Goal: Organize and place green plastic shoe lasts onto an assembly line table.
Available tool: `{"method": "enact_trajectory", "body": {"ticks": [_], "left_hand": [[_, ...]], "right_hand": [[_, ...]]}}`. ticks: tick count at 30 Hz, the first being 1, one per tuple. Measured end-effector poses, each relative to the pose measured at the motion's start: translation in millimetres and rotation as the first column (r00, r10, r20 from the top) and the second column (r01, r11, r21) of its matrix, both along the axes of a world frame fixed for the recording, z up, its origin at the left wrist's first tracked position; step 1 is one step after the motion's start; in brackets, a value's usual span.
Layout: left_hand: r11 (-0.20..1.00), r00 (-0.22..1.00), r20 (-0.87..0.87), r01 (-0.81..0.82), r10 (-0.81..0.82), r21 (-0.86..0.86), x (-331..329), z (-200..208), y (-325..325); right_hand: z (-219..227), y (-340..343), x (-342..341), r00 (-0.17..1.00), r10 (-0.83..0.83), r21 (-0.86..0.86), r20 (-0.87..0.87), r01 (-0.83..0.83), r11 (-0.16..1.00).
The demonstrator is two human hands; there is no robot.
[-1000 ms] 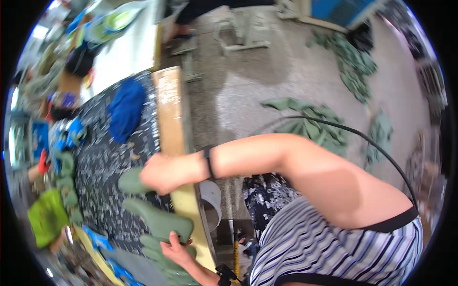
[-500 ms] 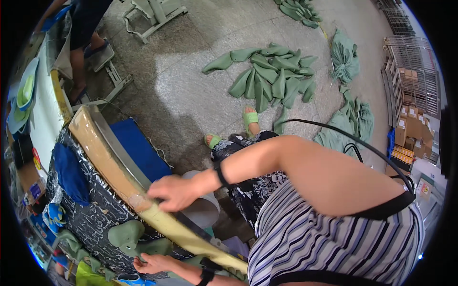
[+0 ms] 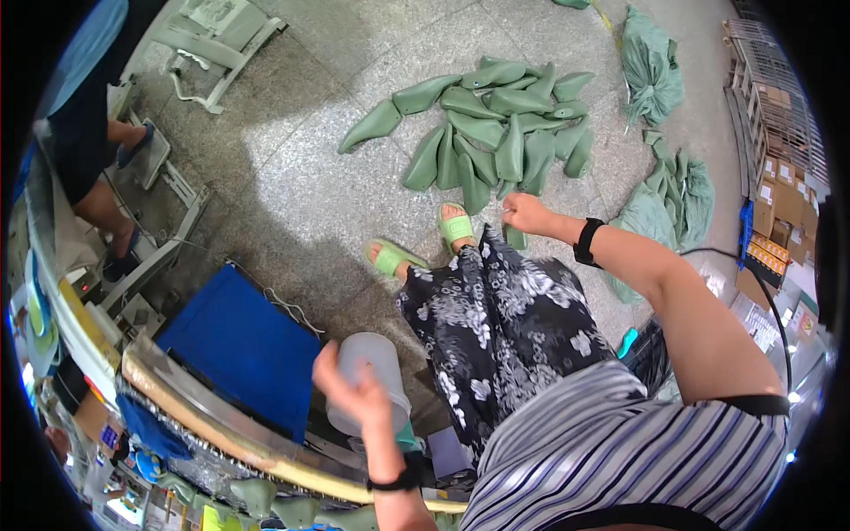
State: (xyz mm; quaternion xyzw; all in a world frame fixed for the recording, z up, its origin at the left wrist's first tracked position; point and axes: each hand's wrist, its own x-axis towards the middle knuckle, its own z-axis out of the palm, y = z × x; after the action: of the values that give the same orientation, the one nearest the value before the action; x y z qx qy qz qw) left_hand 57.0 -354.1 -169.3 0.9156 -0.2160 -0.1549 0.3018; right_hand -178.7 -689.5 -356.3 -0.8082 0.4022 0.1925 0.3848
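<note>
On the floor ahead lies a heap of dark green, smooth, curved pieces (image 3: 478, 133), shaped like shoe lasts, some with a small hole. My right hand (image 3: 529, 215) is at the near edge of this heap, over one green piece (image 3: 515, 237). Its fingers are curled together; whether anything is between them is hidden. My left hand (image 3: 354, 385), somewhat blurred, is in the air over a white bucket (image 3: 376, 354) with its fingers apart and nothing in it. More green pieces (image 3: 292, 511) stand along the bench at lower left.
The bench's yellow padded edge (image 3: 292, 473) curves along the left, beside a blue panel (image 3: 239, 345). Tied green sacks (image 3: 651, 71) lie on the right. Cardboard boxes (image 3: 784, 199) and wire racks stand beyond them. Another person (image 3: 102, 199) is at upper left near metal stands.
My view has turned away from the bench toward the floor. My right hand has gone from the bench edge to the heap. My left hand has left the bench pieces and lifted over the bucket.
</note>
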Motion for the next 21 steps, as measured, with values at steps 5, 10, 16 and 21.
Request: {"method": "enact_trajectory", "body": {"ticks": [5,10,16,21], "left_hand": [[0.939,0.847,-0.407,0.312,-0.343,-0.144,-11,-204,-124],[0.999,0.597,-0.802,-0.054,0.033,0.001,47,-419,-228],[0.809,0.342,-0.796,-0.512,0.499,0.288,100,-539,-334],[0.748,0.298,-0.796,-0.607,0.527,0.268,101,-569,-353]], "right_hand": [[-104,-7,16,0.960,-0.264,0.089,-0.093,0.272,0.958],[-241,-11,64,0.946,-0.322,0.144,0.032,0.315,0.938],[-359,11,116,0.680,-0.726,-0.020,0.105,0.731,0.682],[-396,20,117,0.547,-0.837,0.000,0.010,0.837,0.547]]}}
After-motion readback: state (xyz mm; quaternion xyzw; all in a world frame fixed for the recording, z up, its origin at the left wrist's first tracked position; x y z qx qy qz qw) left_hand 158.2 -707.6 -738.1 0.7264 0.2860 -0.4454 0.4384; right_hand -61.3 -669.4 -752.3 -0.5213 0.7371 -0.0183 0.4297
